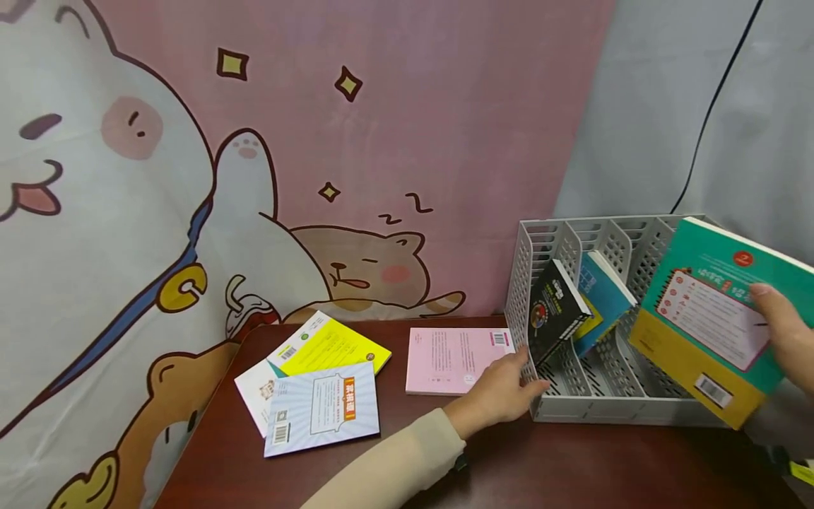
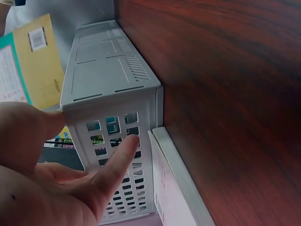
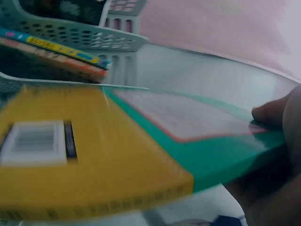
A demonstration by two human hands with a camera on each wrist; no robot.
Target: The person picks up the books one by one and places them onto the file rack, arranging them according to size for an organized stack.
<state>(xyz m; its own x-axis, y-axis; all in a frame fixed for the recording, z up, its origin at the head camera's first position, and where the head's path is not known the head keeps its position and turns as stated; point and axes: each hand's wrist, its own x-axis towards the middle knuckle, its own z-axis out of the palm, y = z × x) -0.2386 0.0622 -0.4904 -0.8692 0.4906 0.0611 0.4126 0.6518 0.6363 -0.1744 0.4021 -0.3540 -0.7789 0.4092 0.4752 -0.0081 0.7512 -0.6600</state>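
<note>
My right hand (image 1: 791, 339) grips a green and yellow book (image 1: 712, 318) by its right side, thumb on the cover. The book is tilted in front of the right part of a grey divided file rack (image 1: 629, 410). In the right wrist view, the book's barcode end points away from the hand. My left hand (image 1: 499, 389) holds the rack's front left edge, with one finger (image 2: 115, 165) straight along the perforated outer wall. Inside the rack, a black book (image 1: 553, 311) and a blue book (image 1: 600, 297) lean in separate left compartments.
Left of the rack, a pink book (image 1: 445, 360) lies flat on the dark red table (image 1: 540, 466), close to the rack's wall. Farther left, a light blue book (image 1: 324, 410) overlaps a yellow book (image 1: 337, 346) and a white one (image 1: 251, 389). A cartoon cloth hangs behind.
</note>
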